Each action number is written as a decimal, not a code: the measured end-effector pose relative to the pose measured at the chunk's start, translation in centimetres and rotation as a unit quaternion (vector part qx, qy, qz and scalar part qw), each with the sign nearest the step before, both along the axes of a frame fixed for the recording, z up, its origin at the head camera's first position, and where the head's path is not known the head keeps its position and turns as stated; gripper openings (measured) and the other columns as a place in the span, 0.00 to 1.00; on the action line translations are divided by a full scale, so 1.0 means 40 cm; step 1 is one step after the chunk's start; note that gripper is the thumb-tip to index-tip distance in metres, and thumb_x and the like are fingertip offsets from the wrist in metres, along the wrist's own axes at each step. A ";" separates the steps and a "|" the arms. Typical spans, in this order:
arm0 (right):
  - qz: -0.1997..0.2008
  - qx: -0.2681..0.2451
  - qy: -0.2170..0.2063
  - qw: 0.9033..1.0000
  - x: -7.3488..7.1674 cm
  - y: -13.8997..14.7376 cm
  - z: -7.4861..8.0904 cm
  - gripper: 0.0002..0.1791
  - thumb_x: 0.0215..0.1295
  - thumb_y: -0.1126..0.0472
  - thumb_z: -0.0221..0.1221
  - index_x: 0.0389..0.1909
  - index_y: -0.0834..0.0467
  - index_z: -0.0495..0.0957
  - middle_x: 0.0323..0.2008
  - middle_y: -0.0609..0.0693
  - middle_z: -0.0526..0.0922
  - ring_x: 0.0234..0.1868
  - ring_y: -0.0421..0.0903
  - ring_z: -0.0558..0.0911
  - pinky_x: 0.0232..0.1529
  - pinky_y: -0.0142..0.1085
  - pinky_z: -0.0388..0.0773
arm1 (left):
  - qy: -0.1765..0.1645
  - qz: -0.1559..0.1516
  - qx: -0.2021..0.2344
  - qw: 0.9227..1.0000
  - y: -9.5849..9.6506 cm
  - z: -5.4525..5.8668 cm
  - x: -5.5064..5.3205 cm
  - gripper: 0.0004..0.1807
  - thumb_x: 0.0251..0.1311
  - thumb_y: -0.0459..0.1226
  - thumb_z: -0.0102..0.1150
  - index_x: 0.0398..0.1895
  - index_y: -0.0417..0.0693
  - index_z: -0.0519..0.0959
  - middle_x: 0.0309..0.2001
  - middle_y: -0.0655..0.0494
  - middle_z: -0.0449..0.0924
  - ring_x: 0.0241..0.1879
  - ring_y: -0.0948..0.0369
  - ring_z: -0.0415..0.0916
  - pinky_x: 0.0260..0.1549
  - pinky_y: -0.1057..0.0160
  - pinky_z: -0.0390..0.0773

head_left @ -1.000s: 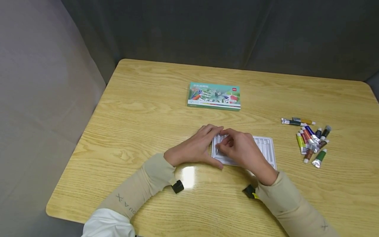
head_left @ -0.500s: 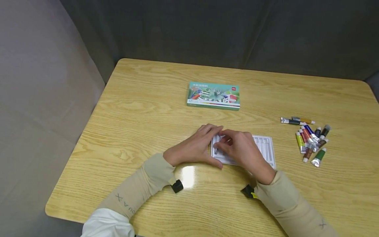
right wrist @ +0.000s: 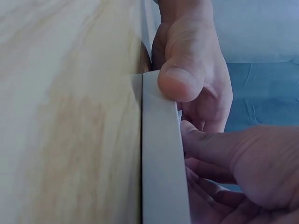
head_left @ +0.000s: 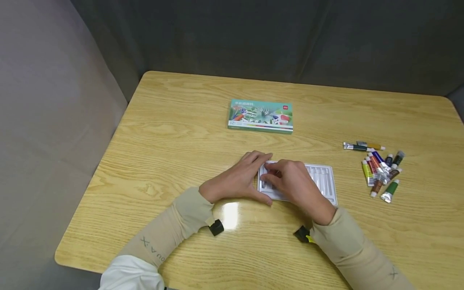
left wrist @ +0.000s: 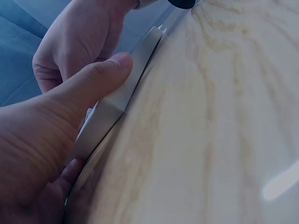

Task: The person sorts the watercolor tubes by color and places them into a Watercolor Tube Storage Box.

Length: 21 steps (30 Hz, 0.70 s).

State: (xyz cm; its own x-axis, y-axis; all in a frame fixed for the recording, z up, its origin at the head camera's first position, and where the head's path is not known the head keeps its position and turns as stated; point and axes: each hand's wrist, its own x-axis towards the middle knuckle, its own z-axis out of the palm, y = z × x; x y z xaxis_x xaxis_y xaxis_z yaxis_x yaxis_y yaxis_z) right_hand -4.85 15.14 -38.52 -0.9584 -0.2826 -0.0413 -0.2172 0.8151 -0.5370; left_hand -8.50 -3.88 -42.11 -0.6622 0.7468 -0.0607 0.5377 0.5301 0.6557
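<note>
A white plastic tray (head_left: 328,183) with long narrow slots lies on the table. My left hand (head_left: 235,179) grips its left end, thumb (left wrist: 110,70) against the near side wall and fingers around the far corner. Over the leftmost slots, my right hand (head_left: 295,181) pinches a small paint tube between thumb and fingertips. Only the tube's silvery end (right wrist: 180,115) shows beside the thumb in the right wrist view; the rest is hidden by the hand. The slots at the tray's right end hold nothing.
A green paint box (head_left: 260,117) with a floral print lies behind the tray. To the right is a loose pile of several paint tubes (head_left: 377,167), capped in white, in yellow, red, blue, brown, green and dark colours. A dark curtain (head_left: 232,40) hangs behind the table.
The right fingertips have shifted slightly left and toward me along the slot, away from the left index finger. My left hand stays on the tray.
</note>
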 end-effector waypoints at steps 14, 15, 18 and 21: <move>0.058 0.000 -0.013 0.998 0.001 0.004 0.008 0.10 0.65 0.54 0.71 0.39 0.57 0.88 0.25 0.45 0.83 0.25 0.37 0.75 0.29 0.31 0.71 | -0.005 -0.002 0.005 1.000 -0.003 -0.002 0.000 0.68 0.46 0.67 0.76 0.84 0.50 0.50 0.75 0.57 0.60 0.76 0.59 0.56 0.77 0.56 0.64; 0.058 0.000 -0.012 0.998 0.002 0.004 0.009 0.10 0.65 0.55 0.71 0.39 0.57 0.88 0.25 0.45 0.83 0.25 0.36 0.76 0.29 0.31 0.72 | -0.006 -0.001 0.005 1.000 -0.003 -0.002 0.000 0.68 0.46 0.67 0.76 0.84 0.50 0.50 0.75 0.57 0.60 0.76 0.60 0.56 0.77 0.56 0.64; 0.055 0.003 -0.007 0.998 0.004 0.004 0.008 0.09 0.64 0.56 0.72 0.39 0.57 0.89 0.25 0.45 0.84 0.26 0.36 0.76 0.30 0.31 0.73 | -0.007 -0.002 0.005 1.000 -0.003 -0.002 0.000 0.68 0.46 0.67 0.75 0.84 0.51 0.50 0.75 0.58 0.60 0.77 0.60 0.55 0.78 0.56 0.64; 0.049 0.002 0.001 0.999 0.006 0.003 0.006 0.09 0.63 0.57 0.73 0.38 0.58 0.89 0.25 0.45 0.84 0.26 0.36 0.77 0.30 0.32 0.74 | -0.002 -0.003 0.008 1.000 -0.001 -0.002 0.000 0.67 0.46 0.67 0.75 0.84 0.50 0.51 0.75 0.58 0.60 0.76 0.59 0.56 0.77 0.56 0.64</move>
State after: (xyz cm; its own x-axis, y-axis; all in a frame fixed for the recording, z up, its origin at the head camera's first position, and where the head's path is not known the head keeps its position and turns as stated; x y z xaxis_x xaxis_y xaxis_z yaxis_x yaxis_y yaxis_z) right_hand -4.59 15.26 -38.28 -0.9264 -0.3743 -0.0399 -0.2971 0.7922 -0.5331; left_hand -8.50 -3.92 -42.20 -0.6571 0.7521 -0.0518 0.5382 0.5161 0.6664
